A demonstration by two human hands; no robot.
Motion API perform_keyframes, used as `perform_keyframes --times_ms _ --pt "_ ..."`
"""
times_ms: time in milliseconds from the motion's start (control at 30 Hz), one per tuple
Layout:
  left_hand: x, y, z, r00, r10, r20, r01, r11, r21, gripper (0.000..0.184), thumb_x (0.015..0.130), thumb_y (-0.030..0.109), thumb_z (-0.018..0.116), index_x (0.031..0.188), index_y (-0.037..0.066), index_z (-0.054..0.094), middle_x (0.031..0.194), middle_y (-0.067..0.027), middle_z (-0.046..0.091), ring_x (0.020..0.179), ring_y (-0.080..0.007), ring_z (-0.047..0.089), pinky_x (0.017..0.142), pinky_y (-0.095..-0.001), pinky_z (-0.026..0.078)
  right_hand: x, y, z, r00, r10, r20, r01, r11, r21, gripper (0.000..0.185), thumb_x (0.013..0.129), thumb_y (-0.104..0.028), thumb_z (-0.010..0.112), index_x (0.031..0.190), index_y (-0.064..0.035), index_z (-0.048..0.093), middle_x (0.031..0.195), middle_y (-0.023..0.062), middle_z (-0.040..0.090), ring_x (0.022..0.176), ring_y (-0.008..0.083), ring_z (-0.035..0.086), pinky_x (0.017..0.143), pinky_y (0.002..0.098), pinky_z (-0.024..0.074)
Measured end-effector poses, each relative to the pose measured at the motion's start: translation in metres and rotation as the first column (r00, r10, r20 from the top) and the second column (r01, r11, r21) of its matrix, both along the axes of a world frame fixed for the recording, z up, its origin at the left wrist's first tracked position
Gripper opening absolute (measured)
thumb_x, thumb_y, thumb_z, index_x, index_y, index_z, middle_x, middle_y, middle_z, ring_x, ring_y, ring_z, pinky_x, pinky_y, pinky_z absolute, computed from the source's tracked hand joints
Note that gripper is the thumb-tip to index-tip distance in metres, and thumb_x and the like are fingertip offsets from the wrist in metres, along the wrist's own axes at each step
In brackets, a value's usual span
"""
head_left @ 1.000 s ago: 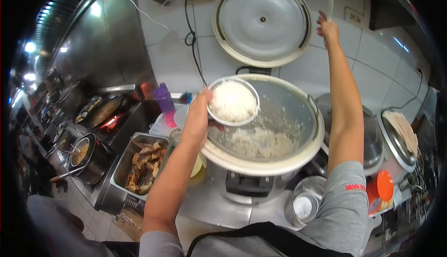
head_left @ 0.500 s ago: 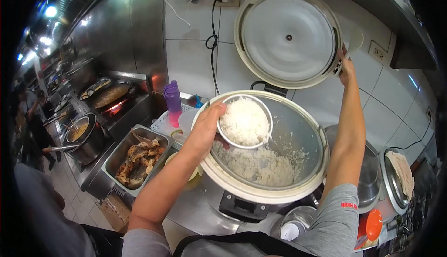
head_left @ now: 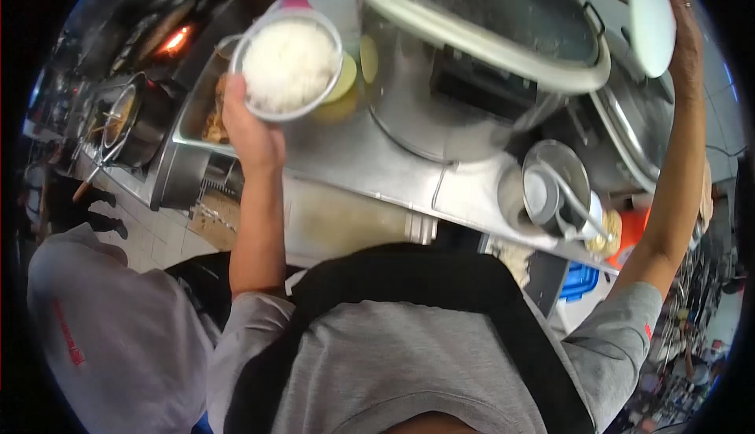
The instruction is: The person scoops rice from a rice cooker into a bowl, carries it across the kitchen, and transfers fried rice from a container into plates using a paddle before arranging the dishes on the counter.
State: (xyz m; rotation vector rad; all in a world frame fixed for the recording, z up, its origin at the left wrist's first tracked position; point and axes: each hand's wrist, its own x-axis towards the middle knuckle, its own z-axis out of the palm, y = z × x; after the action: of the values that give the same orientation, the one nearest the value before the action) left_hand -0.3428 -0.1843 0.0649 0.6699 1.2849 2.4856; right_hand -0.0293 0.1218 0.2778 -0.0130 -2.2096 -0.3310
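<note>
My left hand (head_left: 253, 129) is closed on the side of a round bowl (head_left: 331, 96) heaped with white rice (head_left: 287, 64), held above the counter. At the upper right my right hand (head_left: 686, 37) is raised, its fingers partly cut off by the frame edge. A white rice paddle (head_left: 652, 25) shows in that hand, its handle hidden. Between the hands stands a large rice cooker (head_left: 480, 49) with a cream rim, tilted in view and blurred. Its lid is out of view.
A metal counter (head_left: 338, 155) runs below the cooker. To the left are a tray of browned meat (head_left: 216, 123), a pot (head_left: 149, 131) and a lit burner (head_left: 177, 39). Metal containers (head_left: 554, 186) stand at right. A person in a grey shirt (head_left: 118, 332) is close on my left.
The view has tipped downward. My left hand has carried the rice bowl from over the cooker to its left. The lid my right hand was touching has left the view.
</note>
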Motion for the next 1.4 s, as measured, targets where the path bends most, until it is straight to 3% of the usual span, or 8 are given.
perform_keyframes --times_ms 67,133,167,567,967,1133,1267,1400 --pt "0.006 -0.035 -0.047 0.998 -0.054 0.016 0.056 0.985 -0.161 0.051 0.094 0.036 0.037 0.121 -0.007 0.046 0.114 -0.0206 0.058 0.097 -0.0277 0.063 0.079 -0.0399 0.054 0.003 -0.051 -0.027 0.992 -0.127 0.024 0.12 0.834 -0.538 0.037 0.085 -0.018 0.059 0.121 -0.0112 0.058 0.118 0.0121 0.057 0.103 0.0261 0.058 0.089 0.0335 0.0461" --pt "0.022 -0.069 -0.108 0.969 -0.202 0.138 0.245 0.812 -0.53 0.05 0.091 0.042 0.042 0.111 -0.004 0.052 0.091 -0.0142 0.065 0.068 -0.0186 0.066 0.043 -0.0268 0.051 0.024 -0.075 -0.071 0.949 -0.066 0.307 0.124 0.977 -0.172 0.051 0.081 0.0 0.059 0.128 -0.0197 0.055 0.134 0.0096 0.048 0.109 0.0234 0.056 0.086 0.0286 0.0507" --pt "0.034 -0.07 -0.116 0.954 -0.25 0.166 0.3 0.776 -0.554 0.05 0.09 0.042 0.043 0.111 -0.002 0.053 0.091 -0.0137 0.065 0.071 -0.0175 0.066 0.043 -0.0257 0.051 0.028 -0.095 -0.078 0.951 -0.212 0.223 0.206 0.977 0.049 0.055 0.078 0.004 0.061 0.126 -0.0225 0.057 0.13 0.012 0.051 0.107 0.0224 0.058 0.076 0.0248 0.0532" --pt "0.056 -0.053 -0.2 0.937 -0.314 0.149 0.325 0.639 -0.697 0.058 0.09 0.017 0.053 0.141 0.002 0.029 0.098 -0.0089 0.055 0.083 -0.0157 0.059 0.061 -0.0266 0.055 -0.004 -0.251 -0.328 0.91 0.016 0.414 0.407 0.156 -0.9 0.048 0.089 -0.014 0.056 0.134 -0.0073 0.041 0.109 0.0206 0.061 0.099 0.0291 0.059 0.087 0.0362 0.0444" --pt "0.066 -0.039 -0.192 0.823 -0.382 0.421 0.534 0.773 -0.343 0.058 0.088 0.003 0.052 0.139 -0.005 0.026 0.09 -0.0073 0.059 0.074 -0.0147 0.062 0.064 -0.0246 0.054 -0.077 -0.263 -0.368 0.836 -0.057 0.546 0.5 0.492 -0.713 0.05 0.087 -0.008 0.05 0.135 -0.0109 0.038 0.105 0.0273 0.056 0.089 0.0439 0.058 0.078 0.0475 0.0486" --pt "0.07 -0.052 -0.181 0.948 -0.182 -0.26 -0.006 0.809 -0.588 0.045 0.087 0.004 0.052 0.131 -0.003 0.043 0.101 -0.0114 0.056 0.094 -0.0212 0.056 0.077 -0.0326 0.049 -0.07 -0.249 -0.308 0.902 -0.082 0.424 0.385 0.6 -0.702 0.042 0.089 -0.012 0.045 0.131 -0.0127 0.044 0.088 0.0251 0.062 0.08 0.0398 0.062 0.071 0.0459 0.0494" --pt "0.071 -0.048 -0.146 0.486 -0.189 -0.853 -0.342 0.857 -0.385 0.04 0.086 0.011 0.054 0.123 -0.003 0.05 0.114 -0.0181 0.052 0.11 -0.0317 0.05 0.093 -0.044 0.04 -0.079 -0.253 -0.297 0.742 0.006 0.67 0.584 0.485 -0.651 0.038 0.091 -0.021 0.047 0.129 -0.0201 0.049 0.078 0.0235 0.064 0.075 0.0395 0.062 0.069 0.0457 0.0494" --pt "0.069 -0.035 -0.158 0.257 -0.448 -0.856 -0.415 0.749 -0.516 0.041 0.085 0.017 0.055 0.119 -0.005 0.052 0.12 -0.0189 0.052 0.115 -0.0352 0.047 0.1 -0.0492 0.032 -0.087 -0.239 -0.326 0.676 -0.004 0.737 0.598 0.587 -0.545 0.035 0.092 -0.026 0.048 0.126 -0.0247 0.052 0.071 0.02 0.064 0.067 0.0365 0.063 0.06 0.0461 0.0503"
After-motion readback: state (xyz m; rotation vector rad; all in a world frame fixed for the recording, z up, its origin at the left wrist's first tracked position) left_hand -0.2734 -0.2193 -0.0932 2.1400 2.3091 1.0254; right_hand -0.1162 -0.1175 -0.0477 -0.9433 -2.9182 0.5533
